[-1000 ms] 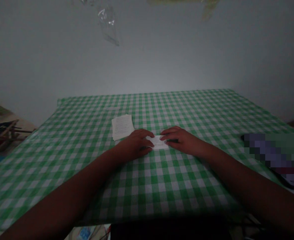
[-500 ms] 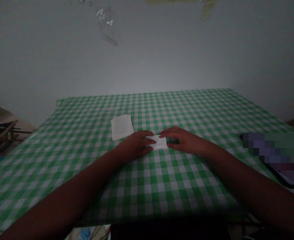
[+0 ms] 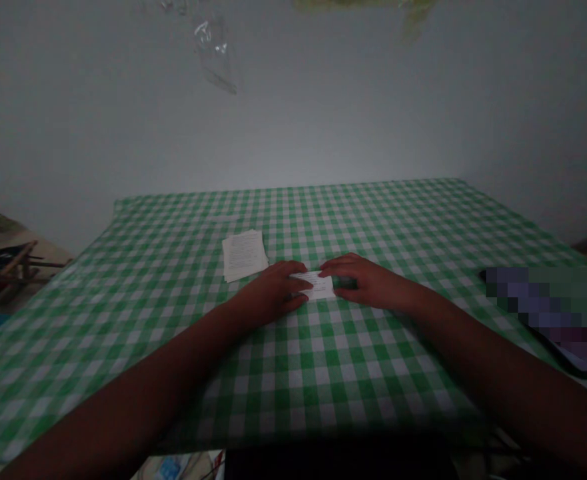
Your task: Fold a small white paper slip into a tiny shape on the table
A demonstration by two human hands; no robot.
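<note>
A small white piece of paper (image 3: pixel 323 287) with lines of print lies on the checked tablecloth between my hands. My left hand (image 3: pixel 276 290) rests over its left side, fingers stretched out and spread, covering that end. From the right, my right hand (image 3: pixel 360 280) reaches in with its fingertips at the paper's upper edge and its thumb near the lower right corner. A gap shows between that thumb and the fingers. Just beyond my left hand is a loose stack of printed paper sheets (image 3: pixel 244 255), its edges slightly uneven.
A green and white checked tablecloth (image 3: pixel 373 220) covers the table, whose far edge meets a pale wall (image 3: pixel 323 120). At the right lies a dark-edged flat object (image 3: pixel 543 320), mostly blurred out. Clear plastic (image 3: pixel 216 53) hangs on the wall.
Both hands and the paper stay almost where they were. The whole view has shifted very slightly.
</note>
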